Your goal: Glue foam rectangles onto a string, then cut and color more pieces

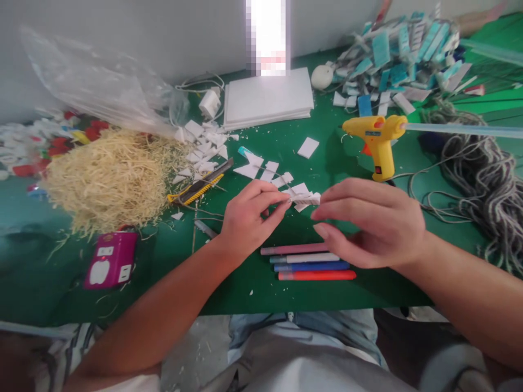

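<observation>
Near the middle of the green table (241,296), my left hand (255,215) pinches a small white piece (306,200) between thumb and fingertips. My right hand (368,222) hovers just right of that piece, its thumb apart from the curved fingers and nothing between them. Loose white scraps (268,171) lie beyond my left fingertips. Below the hands, several markers (316,275) lie side by side, pink, white, blue and red; the right hand hides part of the upper ones. A yellow glue gun (382,147) lies beyond my right hand.
On the left are a straw pile (110,179), a purple box (110,260) and a yellow cutter (200,185). White boards (267,100) lie at the back. Grey yarn (478,169) and a heap of blue and white pieces (404,54) occupy the right. A glue stick extends from the gun.
</observation>
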Tool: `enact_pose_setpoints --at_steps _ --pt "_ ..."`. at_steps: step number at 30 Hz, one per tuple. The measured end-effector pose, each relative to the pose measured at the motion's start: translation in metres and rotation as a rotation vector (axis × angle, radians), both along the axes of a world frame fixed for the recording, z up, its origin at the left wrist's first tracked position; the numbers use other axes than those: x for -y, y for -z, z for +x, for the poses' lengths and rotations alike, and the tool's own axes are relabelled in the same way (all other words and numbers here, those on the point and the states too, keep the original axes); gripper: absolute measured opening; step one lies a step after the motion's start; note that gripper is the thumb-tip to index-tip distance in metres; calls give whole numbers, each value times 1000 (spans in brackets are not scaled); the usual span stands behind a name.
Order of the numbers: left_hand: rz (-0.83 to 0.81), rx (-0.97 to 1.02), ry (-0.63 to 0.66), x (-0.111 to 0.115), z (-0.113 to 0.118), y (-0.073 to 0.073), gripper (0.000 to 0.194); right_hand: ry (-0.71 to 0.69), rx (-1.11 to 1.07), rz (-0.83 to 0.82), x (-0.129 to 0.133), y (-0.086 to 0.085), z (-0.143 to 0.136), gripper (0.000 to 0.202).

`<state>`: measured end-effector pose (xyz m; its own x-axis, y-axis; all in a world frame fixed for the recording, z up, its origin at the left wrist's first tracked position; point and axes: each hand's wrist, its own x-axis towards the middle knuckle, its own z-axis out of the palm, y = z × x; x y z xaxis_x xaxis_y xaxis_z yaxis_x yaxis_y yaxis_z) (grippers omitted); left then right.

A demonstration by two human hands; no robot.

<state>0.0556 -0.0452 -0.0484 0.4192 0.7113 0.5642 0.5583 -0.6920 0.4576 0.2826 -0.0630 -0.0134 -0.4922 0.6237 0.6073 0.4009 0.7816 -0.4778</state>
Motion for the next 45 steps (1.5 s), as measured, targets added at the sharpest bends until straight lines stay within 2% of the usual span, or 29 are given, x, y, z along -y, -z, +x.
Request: enact_pose_setpoints --at_steps 2,4,7,9,12,15,19,25,37,45 --pt "-41 39 -21 -1 0 1 3 8 -30 -227 4 -1 -5 18" --pt "-50 55 -36 0 1 1 3 69 -90 -580 5 0 -11 23" --pt "-22 44 -44 3 1 -1 3 120 -261 -1153 3 2 -18 15" --pt "23 23 -42 4 2 -3 4 91 -408 -1435 1 2 -20 13" --pt "128 -12 -51 6 3 -6 6 39 -636 -1690 1 3 -20 16" --pt "224 -44 -60 7 3 -9 8 35 -827 -1834 3 4 -22 17" --pt "295 -105 -42 7 3 -10 8 58 -939 -1880 5 6 -24 12" --pt "324 -126 -29 7 4 -11 8 8 -1011 -1794 4 12 -18 6" --pt "287 -101 -18 7 3 -7 10 -2 -930 -1714 1 16 -19 21" --pt "208 -48 -11 7 5 -6 9 36 -833 -1593 1 12 -22 15"
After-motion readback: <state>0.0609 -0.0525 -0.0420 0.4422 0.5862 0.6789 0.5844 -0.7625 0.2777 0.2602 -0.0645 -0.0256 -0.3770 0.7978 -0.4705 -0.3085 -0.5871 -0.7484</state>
